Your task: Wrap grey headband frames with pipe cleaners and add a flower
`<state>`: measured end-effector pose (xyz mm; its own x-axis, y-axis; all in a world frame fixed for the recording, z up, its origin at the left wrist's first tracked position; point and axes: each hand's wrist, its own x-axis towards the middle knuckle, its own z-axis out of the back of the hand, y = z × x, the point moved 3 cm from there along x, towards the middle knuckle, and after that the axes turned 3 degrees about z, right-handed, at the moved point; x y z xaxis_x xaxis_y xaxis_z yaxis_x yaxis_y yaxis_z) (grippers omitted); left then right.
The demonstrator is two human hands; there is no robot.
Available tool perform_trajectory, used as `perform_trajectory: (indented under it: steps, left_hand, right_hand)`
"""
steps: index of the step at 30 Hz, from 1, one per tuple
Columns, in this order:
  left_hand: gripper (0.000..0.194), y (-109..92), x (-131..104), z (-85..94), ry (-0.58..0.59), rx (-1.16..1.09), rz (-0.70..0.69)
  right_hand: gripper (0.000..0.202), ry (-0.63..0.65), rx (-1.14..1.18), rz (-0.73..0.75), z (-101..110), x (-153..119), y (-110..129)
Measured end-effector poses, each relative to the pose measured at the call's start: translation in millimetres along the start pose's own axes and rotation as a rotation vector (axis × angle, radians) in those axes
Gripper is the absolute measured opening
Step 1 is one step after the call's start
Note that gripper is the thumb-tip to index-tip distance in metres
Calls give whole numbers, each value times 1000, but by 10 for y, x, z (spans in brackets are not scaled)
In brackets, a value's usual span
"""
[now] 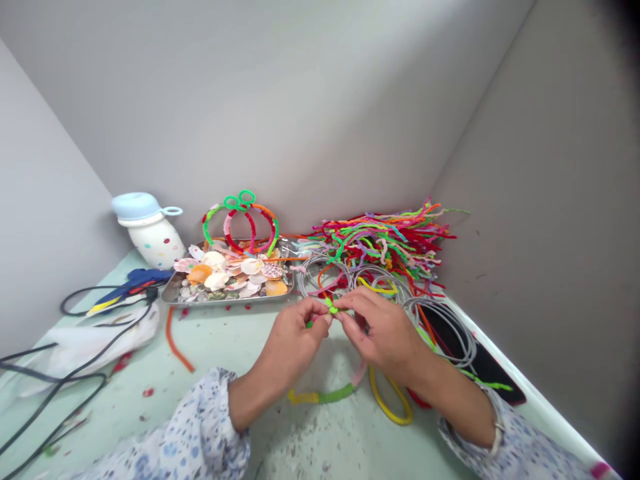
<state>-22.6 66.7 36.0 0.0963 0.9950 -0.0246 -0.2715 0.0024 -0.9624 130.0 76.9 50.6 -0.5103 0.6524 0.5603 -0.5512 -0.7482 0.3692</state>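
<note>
My left hand (294, 339) and my right hand (389, 335) meet over the table, fingertips pinched on a bright green pipe cleaner (331, 306). Below them curves a band (336, 395) wrapped in yellow, green and pink fuzzy sections; its upper part is hidden behind my hands, so I cannot tell how the green piece joins it. Close to my right wrist lies a yellow loop (393, 408). Beyond my hands are coils of grey wire (323, 267).
Seashells fill a metal tray (235, 303), with wrapped hoops (240, 230) standing at its back. A white bottle (155, 243) with a blue lid is at the left. Many-coloured pipe cleaners (390, 240) are heaped at the back right. Black cables (65, 381) cross the left side.
</note>
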Motion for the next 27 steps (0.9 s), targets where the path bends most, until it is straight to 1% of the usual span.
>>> perform_trajectory:
  steps: [7,11,17,20,24,27]
  left_hand:
    - [12,9,-2,-19,21,-19,31]
    - [13,22,2,-19,22,-29,42]
    - [11,-12,2,-9,23,1,9]
    - [11,-12,3,-8,20,6,15]
    - [12,2,6,-6,13,-3,24]
    - [12,8,7,-6,17,-24,20]
  right_hand:
    - [16,40,115,-127,29,68,-43]
    - [17,46,152,-140,18,64,-60]
    - [18,77,195,-174,16,65,-78]
    - [18,75,176,-145,27,70,-68]
    - [18,53,121,-37,22,60,-46]
    - [19,42,72,14,-4,36,-44]
